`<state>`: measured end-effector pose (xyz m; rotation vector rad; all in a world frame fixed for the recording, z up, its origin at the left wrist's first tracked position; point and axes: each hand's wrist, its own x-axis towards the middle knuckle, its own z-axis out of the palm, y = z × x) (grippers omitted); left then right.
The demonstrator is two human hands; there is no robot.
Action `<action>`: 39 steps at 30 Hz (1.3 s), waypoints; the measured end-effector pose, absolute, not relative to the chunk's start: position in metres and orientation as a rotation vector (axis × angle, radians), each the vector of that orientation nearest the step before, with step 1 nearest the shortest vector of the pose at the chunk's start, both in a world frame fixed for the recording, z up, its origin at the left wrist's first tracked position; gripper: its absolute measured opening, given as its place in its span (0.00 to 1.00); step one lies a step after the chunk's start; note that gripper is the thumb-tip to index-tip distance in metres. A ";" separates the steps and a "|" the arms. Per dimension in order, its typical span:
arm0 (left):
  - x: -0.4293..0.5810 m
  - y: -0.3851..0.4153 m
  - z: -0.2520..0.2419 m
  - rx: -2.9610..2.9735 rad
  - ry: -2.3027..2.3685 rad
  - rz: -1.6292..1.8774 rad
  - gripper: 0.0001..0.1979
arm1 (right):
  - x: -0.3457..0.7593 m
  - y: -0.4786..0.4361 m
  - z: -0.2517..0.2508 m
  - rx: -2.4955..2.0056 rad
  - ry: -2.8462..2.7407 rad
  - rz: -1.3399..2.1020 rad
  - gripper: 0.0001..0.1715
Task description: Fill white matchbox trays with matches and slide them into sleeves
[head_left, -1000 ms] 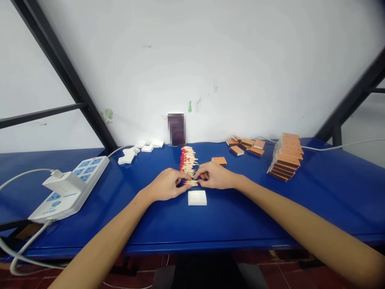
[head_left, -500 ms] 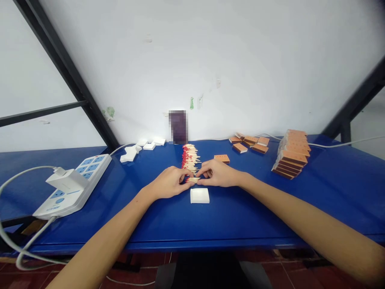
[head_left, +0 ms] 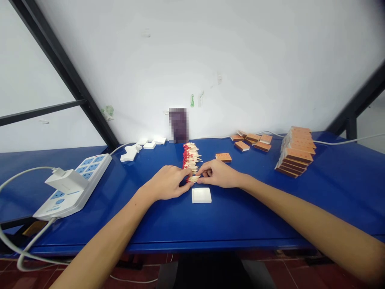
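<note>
A small bunch of red-tipped matches [head_left: 193,179] lies between my two hands at the near end of a long row of matches [head_left: 191,157]. My left hand [head_left: 171,181] pinches the bunch at its red heads, thumb and forefinger closed. At the pale stick ends, my right hand [head_left: 217,174] grips the same bunch between thumb and fingertips. Just in front of the hands, a white matchbox tray [head_left: 201,195] rests on the blue table [head_left: 168,224]. An orange matchbox [head_left: 223,157] lies beyond my right hand.
Several white trays [head_left: 130,153] lie at the back left. Loose orange matchboxes [head_left: 252,141] and a tall leaning stack of matchboxes [head_left: 296,152] are at the right. A power strip [head_left: 75,184] with a white charger [head_left: 67,180] sits at the left. A blurred dark object [head_left: 179,125] leans on the wall.
Both hands stay at the bunch with only slight finger shifts. The view has moved a little, so the tray and matchboxes appear slightly farther right.
</note>
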<state>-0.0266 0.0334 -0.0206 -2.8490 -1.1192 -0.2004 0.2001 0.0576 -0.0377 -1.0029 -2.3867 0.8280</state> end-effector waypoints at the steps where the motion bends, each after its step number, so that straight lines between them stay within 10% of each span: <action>1: -0.026 0.033 -0.021 -2.840 -1.119 -0.193 0.16 | 0.200 0.057 -0.038 -1.005 -2.381 0.830 0.13; 39: -0.024 0.034 -0.021 -3.081 -1.260 -0.362 0.10 | 0.194 0.049 -0.039 -0.918 -2.511 0.441 0.05</action>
